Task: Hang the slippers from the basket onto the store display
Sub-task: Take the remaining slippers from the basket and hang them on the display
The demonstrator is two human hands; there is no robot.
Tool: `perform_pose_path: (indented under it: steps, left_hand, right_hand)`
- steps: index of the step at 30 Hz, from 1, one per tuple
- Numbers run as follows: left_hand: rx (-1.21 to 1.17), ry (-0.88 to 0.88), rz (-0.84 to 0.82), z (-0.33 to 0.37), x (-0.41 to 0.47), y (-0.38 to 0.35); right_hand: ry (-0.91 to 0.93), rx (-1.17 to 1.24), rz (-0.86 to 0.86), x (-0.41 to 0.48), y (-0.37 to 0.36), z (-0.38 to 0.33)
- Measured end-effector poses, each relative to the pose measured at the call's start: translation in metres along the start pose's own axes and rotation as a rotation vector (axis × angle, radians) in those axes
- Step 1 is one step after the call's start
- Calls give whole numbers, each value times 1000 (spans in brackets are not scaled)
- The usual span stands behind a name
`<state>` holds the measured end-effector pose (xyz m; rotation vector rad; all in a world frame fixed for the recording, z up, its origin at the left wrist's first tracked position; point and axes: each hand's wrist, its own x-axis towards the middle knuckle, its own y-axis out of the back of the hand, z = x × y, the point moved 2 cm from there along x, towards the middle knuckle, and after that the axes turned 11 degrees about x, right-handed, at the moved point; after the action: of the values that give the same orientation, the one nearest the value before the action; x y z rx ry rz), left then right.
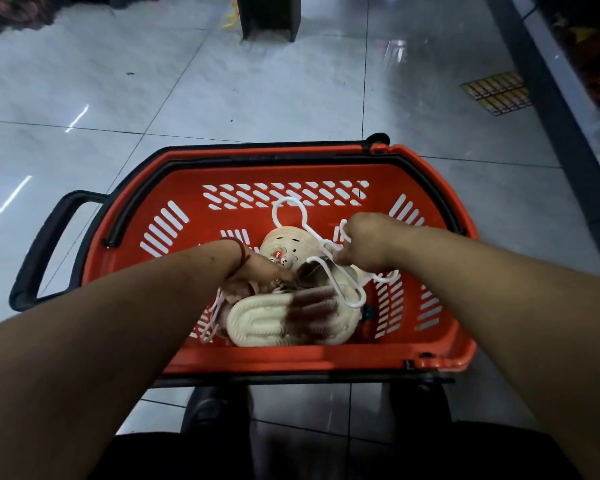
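Floor tiles (222,91) gleaming, our right hand (364,242) is pinching a hanger (314,235) with curled fingers; our left hand (257,271), grip hidden, is burrowing among slippers (274,320), risking snagged tangles

Fingers of the left hand (257,273) vanish among the blurred slippers (269,320), perhaps gripping one.

The right hand (368,240) pinches a white plastic hanger (321,242) in its fingers, and the hanger's wire loops spread beyond and below them, over the cream slippers (267,320). Just beside those fingers, the left hand (257,271) reaches down among the slippers, its hold hidden. Around both hands stands the red shopping basket (291,358), on a grey tiled floor (222,91).
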<state>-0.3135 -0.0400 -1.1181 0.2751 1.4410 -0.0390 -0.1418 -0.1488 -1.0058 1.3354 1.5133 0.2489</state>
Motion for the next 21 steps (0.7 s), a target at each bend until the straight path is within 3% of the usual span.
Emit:
perform_pose_path:
  steps: [5,7,12,15,19,21]
  left_hand:
    - [-4,31,-183,0,-20,-7]
    - [2,-8,-183,7,-33,-12]
    - [18,-185,134,21,-80,-26]
    - [35,-246,319,15,-115,-35]
    - [262,-161,693,-10,-165,-39]
    - [263,-164,812,-22,-186,-43]
  right_hand:
    - [13,-46,-6,-7,0,-7]
    - [25,-63,1,-11,0,-11]
    - [59,-49,42,-30,3,-21]
    - [59,110,76,-47,6,-26]
    - [70,383,113,-76,10,-36]
    - [84,520,113,-92,12,-42]
